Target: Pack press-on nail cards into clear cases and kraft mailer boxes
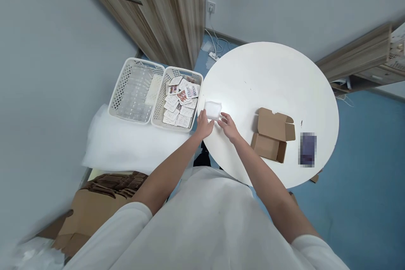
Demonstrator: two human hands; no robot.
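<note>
A small white foam-like pad point(212, 109) lies at the near left edge of the round white table point(268, 76). My left hand point(204, 125) grips its left near corner with closed fingers. My right hand point(228, 125) pinches the pad's right near corner. An open brown cardboard box point(272, 134) sits on the table to the right of my right hand, with its lid flap up.
Two white plastic baskets stand left of the table: one point(134, 90) holds clear sleeves, the other point(182, 99) holds several small printed cards. White foam sheet point(126, 143) lies under them. A carton of flat brown boxes point(104, 194) is below left. A blurred dark object point(307, 148) lies beside the box.
</note>
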